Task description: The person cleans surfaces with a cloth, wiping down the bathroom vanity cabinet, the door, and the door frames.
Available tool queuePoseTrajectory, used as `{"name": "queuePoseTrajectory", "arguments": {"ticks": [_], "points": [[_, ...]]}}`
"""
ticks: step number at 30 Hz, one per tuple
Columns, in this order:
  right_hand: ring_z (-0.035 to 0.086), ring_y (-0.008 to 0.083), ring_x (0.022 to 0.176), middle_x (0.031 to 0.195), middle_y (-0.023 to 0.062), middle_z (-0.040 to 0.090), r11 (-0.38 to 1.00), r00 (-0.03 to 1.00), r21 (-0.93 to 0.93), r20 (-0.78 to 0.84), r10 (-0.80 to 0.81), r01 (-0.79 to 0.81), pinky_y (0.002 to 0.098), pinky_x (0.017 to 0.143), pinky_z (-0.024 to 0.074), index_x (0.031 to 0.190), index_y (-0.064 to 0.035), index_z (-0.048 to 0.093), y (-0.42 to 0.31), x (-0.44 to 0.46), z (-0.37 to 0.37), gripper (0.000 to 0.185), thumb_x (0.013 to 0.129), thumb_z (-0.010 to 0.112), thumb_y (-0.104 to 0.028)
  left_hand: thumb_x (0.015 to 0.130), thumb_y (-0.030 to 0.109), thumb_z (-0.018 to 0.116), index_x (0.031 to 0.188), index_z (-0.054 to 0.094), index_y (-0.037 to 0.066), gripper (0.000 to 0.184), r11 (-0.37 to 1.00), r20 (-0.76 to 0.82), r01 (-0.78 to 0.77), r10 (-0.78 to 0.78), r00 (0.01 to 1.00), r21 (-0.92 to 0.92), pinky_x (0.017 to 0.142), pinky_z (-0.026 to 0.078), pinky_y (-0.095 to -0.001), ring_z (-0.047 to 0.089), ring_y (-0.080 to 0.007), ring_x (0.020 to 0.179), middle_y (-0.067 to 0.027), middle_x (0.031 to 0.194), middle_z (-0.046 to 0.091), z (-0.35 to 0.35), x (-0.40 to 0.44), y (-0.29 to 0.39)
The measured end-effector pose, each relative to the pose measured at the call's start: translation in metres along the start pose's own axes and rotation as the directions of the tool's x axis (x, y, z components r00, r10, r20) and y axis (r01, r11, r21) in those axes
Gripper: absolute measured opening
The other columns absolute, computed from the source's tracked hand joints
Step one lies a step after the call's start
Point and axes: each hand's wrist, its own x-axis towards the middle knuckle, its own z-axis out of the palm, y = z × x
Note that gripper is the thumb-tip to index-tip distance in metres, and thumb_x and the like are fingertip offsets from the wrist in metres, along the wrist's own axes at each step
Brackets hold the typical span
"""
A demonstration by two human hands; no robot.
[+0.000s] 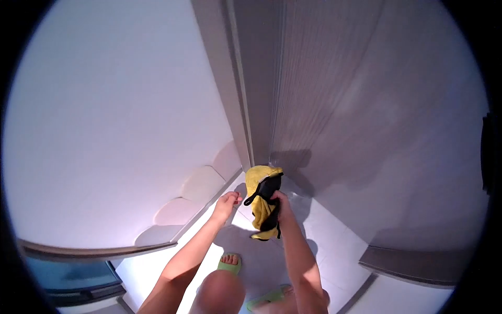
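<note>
A yellow and black cloth item [264, 209] with a black loop hangs in front of me, bunched and folded. My right hand [281, 204] grips its black part from the right side. To the left of the cloth, apart from it, is my left hand [228, 203], its fingers curled together; whether anything small is between them is too small to tell.
A brown door [355, 131] stands on the right, beside a door frame [230, 78]. The white wall [115, 115] has pale scalloped panels [201, 182] low down. Green slippers [230, 263] are on my feet on the tiled floor [334, 238].
</note>
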Motion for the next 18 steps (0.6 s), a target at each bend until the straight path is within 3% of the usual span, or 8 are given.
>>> {"name": "queuePoseTrajectory", "arguments": {"ticks": [3,6,7,11,13,14,15,18], "points": [[0.065,0.0267,0.103,0.112,0.0099,0.069,0.995,0.996,-0.058,0.036,-0.079,0.081,0.0390,0.095,0.0521,0.118,-0.0074,0.065,-0.058,-0.115,0.114,0.048,0.082,0.062,-0.037,0.106,0.050,0.034,0.122,0.063,0.004,0.057,0.970,0.093,0.116,-0.098,0.991,-0.215,0.092,0.044,-0.0254,0.062,-0.0140,0.102,-0.0028,0.108,0.069,0.011,-0.074,0.107],[0.065,0.0249,0.106,0.120,0.0081,0.067,0.995,0.989,0.027,0.110,-0.098,0.096,0.0373,0.094,0.0521,0.127,-0.0073,0.060,-0.083,-0.199,0.197,0.057,0.088,0.067,-0.048,0.107,0.050,0.034,0.132,0.056,0.003,0.057,0.823,0.238,0.056,0.099,0.966,-0.566,0.092,0.046,-0.0272,0.062,-0.0144,0.104,-0.0038,0.118,0.067,-0.003,-0.138,0.180],[0.064,0.0258,0.113,0.128,0.0079,0.065,0.999,0.976,0.000,0.210,-0.051,0.052,0.0387,0.099,0.0507,0.139,-0.0072,0.051,-0.090,-0.224,0.224,0.073,0.090,0.063,-0.060,0.107,0.043,0.040,0.137,0.050,0.001,0.052,0.777,0.263,0.087,0.103,0.959,-0.624,0.097,0.046,-0.0298,0.061,-0.0148,0.111,-0.0048,0.125,0.064,-0.006,-0.171,0.224],[0.046,0.0259,0.135,0.151,0.0090,0.045,0.992,0.809,-0.064,0.574,0.123,-0.106,0.0407,0.113,0.0374,0.151,-0.0097,0.036,-0.142,-0.321,0.345,0.069,0.099,0.051,-0.053,0.103,0.019,0.054,0.139,0.048,0.002,0.040,0.736,0.051,-0.153,0.246,0.968,-0.659,0.106,0.044,-0.0332,0.057,-0.0161,0.121,-0.0069,0.130,0.060,-0.009,-0.304,0.392],[0.051,0.0243,0.130,0.142,0.0083,0.053,0.977,0.818,-0.213,0.557,0.142,-0.025,0.0389,0.111,0.0387,0.145,-0.0085,0.044,-0.134,-0.350,0.405,0.057,0.102,0.049,-0.046,0.102,0.015,0.055,0.132,0.051,0.003,0.033,0.772,-0.132,-0.381,0.368,0.920,-0.509,0.099,0.046,-0.0316,0.058,-0.0146,0.114,-0.0054,0.122,0.062,-0.046,-0.378,0.459],[0.056,0.0228,0.122,0.131,0.0082,0.059,0.777,0.824,-0.550,0.562,0.074,0.306,0.0373,0.105,0.0419,0.133,-0.0071,0.054,-0.140,-0.351,0.429,0.045,0.102,0.049,-0.039,0.101,0.014,0.056,0.129,0.052,0.002,0.030,0.812,-0.192,-0.470,0.429,0.883,-0.347,0.097,0.046,-0.0303,0.059,-0.0133,0.110,-0.0043,0.118,0.063,-0.063,-0.413,0.478],[0.060,0.0213,0.114,0.120,0.0082,0.066,0.367,0.825,-0.768,0.565,0.005,0.524,0.0357,0.099,0.0452,0.121,-0.0057,0.063,-0.147,-0.352,0.452,0.036,0.101,0.049,-0.032,0.100,0.014,0.058,0.124,0.053,0.002,0.028,0.861,-0.287,-0.479,0.422,0.860,-0.168,0.090,0.047,-0.0268,0.058,-0.0096,0.102,-0.0019,0.110,0.063,-0.077,-0.447,0.510],[0.067,0.0196,0.089,0.095,0.0140,0.072,0.561,0.789,-0.584,0.568,-0.234,0.587,0.0327,0.087,0.0500,0.109,0.0020,0.061,-0.175,-0.419,0.528,0.026,0.101,0.046,-0.018,0.100,0.017,0.059,0.116,0.052,0.001,0.024,0.871,-0.483,-0.490,0.439,0.758,0.022,0.085,0.047,-0.0262,0.055,-0.0080,0.098,-0.0037,0.104,0.061,-0.097,-0.534,0.584]]}}
